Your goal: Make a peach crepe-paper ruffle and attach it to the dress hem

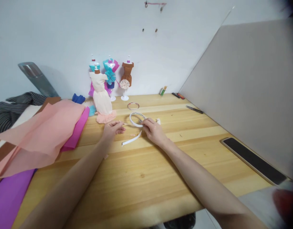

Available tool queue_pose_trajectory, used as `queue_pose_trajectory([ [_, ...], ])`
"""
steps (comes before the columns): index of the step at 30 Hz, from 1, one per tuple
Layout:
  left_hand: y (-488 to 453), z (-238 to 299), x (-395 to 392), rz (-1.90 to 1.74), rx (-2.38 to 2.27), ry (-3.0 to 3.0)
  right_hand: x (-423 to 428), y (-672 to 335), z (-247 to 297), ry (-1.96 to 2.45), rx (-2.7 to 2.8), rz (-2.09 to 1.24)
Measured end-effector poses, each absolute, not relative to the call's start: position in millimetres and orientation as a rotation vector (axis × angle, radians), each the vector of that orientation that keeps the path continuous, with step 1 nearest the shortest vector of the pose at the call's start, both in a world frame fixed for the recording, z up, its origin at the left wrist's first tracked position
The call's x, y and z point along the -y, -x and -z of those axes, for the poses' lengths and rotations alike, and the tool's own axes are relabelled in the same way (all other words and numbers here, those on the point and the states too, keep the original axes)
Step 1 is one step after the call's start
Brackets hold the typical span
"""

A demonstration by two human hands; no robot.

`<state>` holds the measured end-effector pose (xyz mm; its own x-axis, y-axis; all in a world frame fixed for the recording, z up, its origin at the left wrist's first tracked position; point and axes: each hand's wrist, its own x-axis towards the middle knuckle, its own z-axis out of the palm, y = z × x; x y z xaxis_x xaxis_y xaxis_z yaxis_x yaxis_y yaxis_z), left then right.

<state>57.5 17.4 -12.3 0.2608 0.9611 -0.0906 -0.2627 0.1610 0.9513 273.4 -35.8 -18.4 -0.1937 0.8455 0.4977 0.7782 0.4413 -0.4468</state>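
Note:
My right hand [154, 128] grips the near edge of a thin white ring [130, 120], which looks like a roll of double-sided tape, tilted just above the table. To its left, my left hand [113, 129] is closed in a pinch on a thin pale strip [126, 124] that spans the gap toward the ring. How the strip joins the ring is too small to tell. Below the ring, between my hands, a curved white strip [132, 140] rests on the wood. Beyond it lies a thin reddish and silver ring [133, 106], touched by neither hand.
Small dress forms in paper dresses, one in cream [102, 95], stand by the wall. Pink crepe paper [48, 133] and other sheets cover the left side, near a bottle [38, 78]. Scissors [194, 109], a glue stick [163, 91] and a phone [252, 160] lie toward the right.

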Motion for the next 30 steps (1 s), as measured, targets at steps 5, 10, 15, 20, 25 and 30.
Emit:
queue_pose_trajectory([
  [5,-53.6,11.9,-23.4,-1.024,-0.8,-1.051,39.5,-272.5,16.5,1.344,2.025,-0.123],
  [10,-50.7,16.7,-29.2,-0.991,-0.712,-0.998,53.3,-258.2,2.7,1.138,2.225,-0.134],
  [15,-45.7,19.4,-35.1,-0.934,-0.644,-0.911,56.2,-235.5,14.7,1.184,2.355,-0.22],
  [20,-43.2,19.9,-38.0,-0.878,-0.596,-0.858,66.7,-206.6,18.2,1.088,2.303,-0.399],
  [25,-42.7,21.1,-38.8,-0.876,-0.579,-0.867,73.2,-159.1,13.4,0.821,2.505,-0.397],
  [30,-40.6,21.9,-38.1,-0.876,-0.58,-0.886,64.7,-138.8,18.2,0.833,2.676,-0.256],
])
